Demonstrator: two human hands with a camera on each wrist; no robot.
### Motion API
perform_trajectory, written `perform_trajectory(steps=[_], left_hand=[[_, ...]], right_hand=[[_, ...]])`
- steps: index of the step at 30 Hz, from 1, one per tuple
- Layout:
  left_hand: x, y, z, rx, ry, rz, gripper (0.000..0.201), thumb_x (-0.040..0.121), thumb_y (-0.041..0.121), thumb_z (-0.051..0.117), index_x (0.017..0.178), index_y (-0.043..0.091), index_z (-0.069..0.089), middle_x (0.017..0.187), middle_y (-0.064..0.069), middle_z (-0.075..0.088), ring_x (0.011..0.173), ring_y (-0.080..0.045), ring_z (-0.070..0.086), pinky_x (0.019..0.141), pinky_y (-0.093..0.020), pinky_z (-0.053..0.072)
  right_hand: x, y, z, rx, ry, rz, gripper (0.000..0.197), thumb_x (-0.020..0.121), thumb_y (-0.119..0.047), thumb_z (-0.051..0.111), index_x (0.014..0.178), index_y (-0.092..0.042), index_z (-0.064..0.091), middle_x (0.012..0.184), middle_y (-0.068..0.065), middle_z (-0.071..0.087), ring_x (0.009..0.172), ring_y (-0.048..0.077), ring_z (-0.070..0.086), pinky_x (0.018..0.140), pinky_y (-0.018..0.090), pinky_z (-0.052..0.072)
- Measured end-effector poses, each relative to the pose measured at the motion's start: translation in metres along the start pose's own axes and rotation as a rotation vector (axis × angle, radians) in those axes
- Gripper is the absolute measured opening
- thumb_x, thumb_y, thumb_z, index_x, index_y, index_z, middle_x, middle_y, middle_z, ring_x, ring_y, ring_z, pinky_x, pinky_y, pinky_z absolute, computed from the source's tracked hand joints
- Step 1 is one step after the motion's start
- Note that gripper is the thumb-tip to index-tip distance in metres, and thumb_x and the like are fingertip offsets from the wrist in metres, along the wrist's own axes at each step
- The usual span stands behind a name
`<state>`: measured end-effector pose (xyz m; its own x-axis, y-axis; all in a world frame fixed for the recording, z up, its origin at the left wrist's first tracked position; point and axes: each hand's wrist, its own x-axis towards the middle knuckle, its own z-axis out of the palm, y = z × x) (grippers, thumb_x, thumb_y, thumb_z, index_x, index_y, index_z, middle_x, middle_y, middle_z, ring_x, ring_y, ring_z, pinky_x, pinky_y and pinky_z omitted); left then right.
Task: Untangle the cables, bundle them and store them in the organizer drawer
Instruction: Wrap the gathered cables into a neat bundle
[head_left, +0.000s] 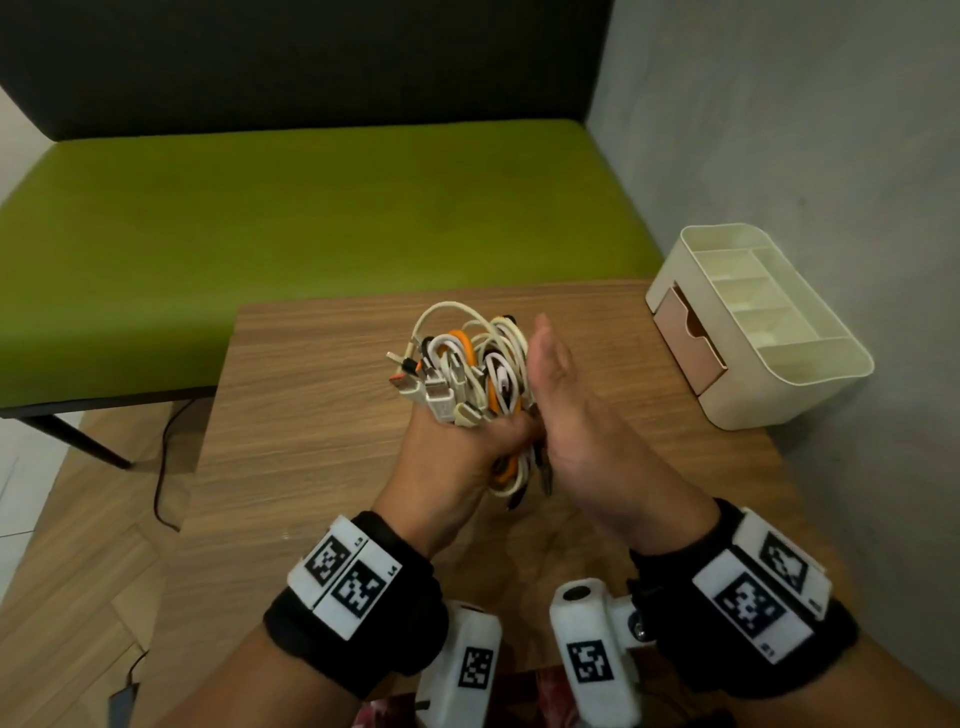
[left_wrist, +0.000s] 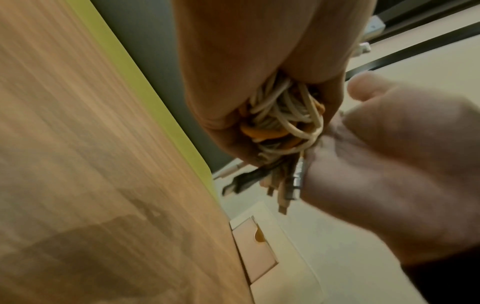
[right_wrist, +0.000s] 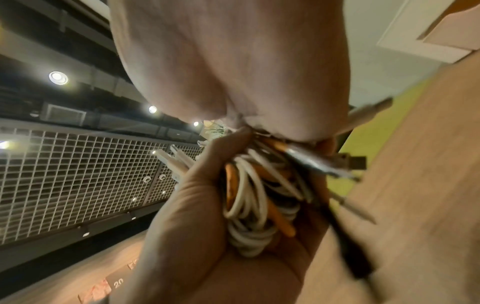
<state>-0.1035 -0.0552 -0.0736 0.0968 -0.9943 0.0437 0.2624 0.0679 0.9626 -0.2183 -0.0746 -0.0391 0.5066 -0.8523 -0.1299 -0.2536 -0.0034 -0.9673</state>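
I have the bundle of cables (head_left: 467, 374) clamped in my left hand (head_left: 457, 447), fingers and thumb curled round its lower half, so the loops cannot spring apart while I carry them. My right hand (head_left: 566, 415) stands flat against the bundle's right side, fingers straight and together; I judge it is there to pat the stray loops in and steady the bunch, not to grip. The bundle is raised above the wooden table (head_left: 311, 415), near its middle, and to the left of the organizer (head_left: 758, 332), which sits at the table's far right corner against the wall. The organizer's pink drawer (head_left: 688, 338) faces the bundle and looks only slightly pulled out, so I reckon it needs opening wider before anything goes in. The cables are mostly white with one orange and some black strands, folded into short loops; several metal plugs (head_left: 431, 389) stick out to the left just above my fist, and a few dark ends hang below it. They look gathered but not tied, so a loose grip could let them unfold.
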Motion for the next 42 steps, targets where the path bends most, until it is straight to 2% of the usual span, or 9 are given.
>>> perform_trajectory(steps=[4, 7, 11, 17, 23, 26, 31, 37, 42], left_hand=[[0.006, 0.0, -0.003, -0.023, 0.029, -0.013, 0.032, 0.071, -0.013, 0.07, 0.103, -0.009, 0.063, 0.093, -0.019, 0.07, 0.083, -0.028, 0.068, 0.07, -0.037, 0.056], [0.009, 0.003, -0.005, -0.077, 0.055, -0.087, 0.041, 0.065, 0.005, 0.076, 0.103, -0.003, 0.065, 0.095, -0.026, 0.067, 0.081, -0.045, 0.064, 0.076, -0.061, 0.055], [0.012, 0.007, -0.012, -0.225, 0.039, -0.152, 0.037, 0.07, 0.0, 0.068, 0.107, -0.002, 0.067, 0.086, -0.018, 0.068, 0.068, -0.029, 0.066, 0.06, -0.039, 0.057], [0.008, 0.008, -0.016, -0.294, -0.059, -0.257, 0.042, 0.072, 0.002, 0.065, 0.113, -0.009, 0.063, 0.087, -0.024, 0.064, 0.073, -0.032, 0.065, 0.061, -0.034, 0.055], [0.006, 0.009, -0.018, -0.297, -0.094, -0.358, 0.047, 0.065, 0.0, 0.072, 0.111, -0.005, 0.066, 0.082, -0.014, 0.066, 0.068, -0.024, 0.065, 0.066, -0.037, 0.056], [0.003, 0.012, -0.017, -0.319, -0.135, -0.359, 0.053, 0.067, -0.002, 0.073, 0.118, -0.004, 0.062, 0.093, -0.018, 0.07, 0.079, -0.028, 0.069, 0.07, -0.039, 0.059], [0.002, 0.011, -0.014, -0.297, -0.117, -0.308, 0.054, 0.07, -0.007, 0.067, 0.123, -0.01, 0.057, 0.121, -0.031, 0.063, 0.11, -0.042, 0.063, 0.093, -0.047, 0.054], [0.002, 0.012, -0.021, -0.222, -0.192, -0.319, 0.033, 0.064, -0.008, 0.069, 0.096, 0.001, 0.07, 0.08, -0.021, 0.068, 0.065, -0.032, 0.066, 0.061, -0.035, 0.058], [0.006, 0.007, -0.016, -0.094, -0.119, -0.276, 0.047, 0.064, -0.006, 0.063, 0.111, -0.004, 0.067, 0.101, -0.024, 0.07, 0.08, -0.032, 0.07, 0.069, -0.04, 0.059]], right_hand=[[-0.003, 0.0, -0.009, -0.073, 0.041, 0.017, 0.031, 0.086, -0.068, 0.016, 0.111, -0.066, 0.034, 0.163, -0.015, 0.014, 0.144, 0.002, 0.024, 0.113, 0.02, 0.026], [-0.002, 0.009, -0.015, -0.194, 0.14, -0.061, 0.025, 0.105, -0.044, 0.03, 0.113, -0.047, 0.053, 0.136, -0.014, 0.044, 0.125, 0.005, 0.045, 0.089, 0.011, 0.039], [-0.005, 0.009, -0.017, 0.173, 0.26, -0.073, 0.023, 0.094, -0.019, 0.063, 0.113, -0.029, 0.071, 0.097, -0.015, 0.075, 0.084, -0.007, 0.065, 0.071, 0.011, 0.049], [0.002, 0.012, -0.019, 0.377, 0.226, -0.021, 0.019, 0.067, -0.021, 0.076, 0.084, -0.015, 0.076, 0.078, 0.013, 0.071, 0.063, 0.013, 0.062, 0.055, 0.021, 0.049], [0.003, 0.013, -0.02, 0.411, 0.185, -0.023, 0.013, 0.065, -0.016, 0.075, 0.075, -0.01, 0.068, 0.066, -0.002, 0.068, 0.054, 0.0, 0.058, 0.051, 0.012, 0.043], [0.004, 0.016, -0.019, 0.39, 0.165, -0.029, 0.011, 0.065, -0.019, 0.075, 0.071, -0.014, 0.067, 0.065, -0.003, 0.066, 0.054, 0.0, 0.059, 0.051, 0.012, 0.044], [0.005, 0.025, -0.019, 0.296, 0.17, 0.056, 0.015, 0.057, -0.033, 0.08, 0.061, -0.026, 0.068, 0.077, 0.012, 0.066, 0.069, 0.017, 0.064, 0.064, 0.031, 0.054], [-0.002, 0.016, -0.02, 0.322, 0.158, 0.107, 0.037, 0.057, -0.029, 0.079, 0.068, -0.01, 0.049, 0.051, -0.005, 0.054, 0.043, 0.003, 0.051, 0.044, 0.015, 0.04], [-0.002, 0.022, -0.029, 0.133, 0.173, 0.096, 0.027, 0.069, -0.03, 0.08, 0.079, -0.011, 0.064, 0.063, -0.007, 0.064, 0.052, 0.001, 0.056, 0.05, 0.015, 0.042]])
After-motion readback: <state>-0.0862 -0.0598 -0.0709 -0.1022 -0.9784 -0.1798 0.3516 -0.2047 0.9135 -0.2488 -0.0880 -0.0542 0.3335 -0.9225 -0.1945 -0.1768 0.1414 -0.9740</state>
